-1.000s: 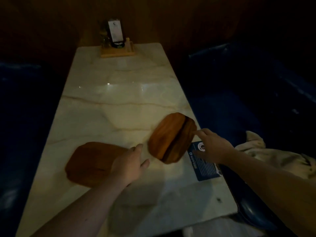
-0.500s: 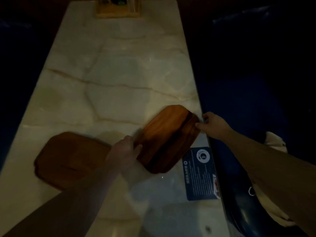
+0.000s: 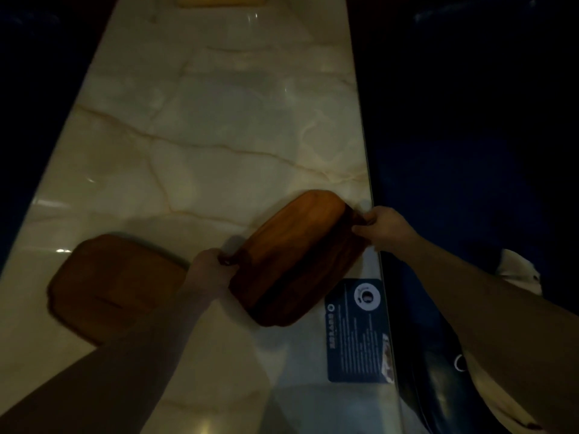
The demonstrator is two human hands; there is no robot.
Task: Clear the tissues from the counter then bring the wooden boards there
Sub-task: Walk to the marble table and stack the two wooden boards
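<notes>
Pale veined marble bench (image 3: 219, 126). On its near right, tilted wooden board (image 3: 297, 258), reddish-brown, rounded corners, dark grain stripes, pinched at opposite ends by left hand (image 3: 210, 268) and right hand (image 3: 387, 228). Beside it at left, second wooden board (image 3: 112, 285), lying flat. Blue card (image 3: 357, 333) near the edge.

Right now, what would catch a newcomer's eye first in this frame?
The stack of wooden boards near the marble table's right edge, gripped at opposite ends by the left hand and the right hand. To its left, a single wooden board lies flat, partly hidden by the left forearm. A dark blue printed card lies by the table's right edge, just nearer than the stack.
</notes>
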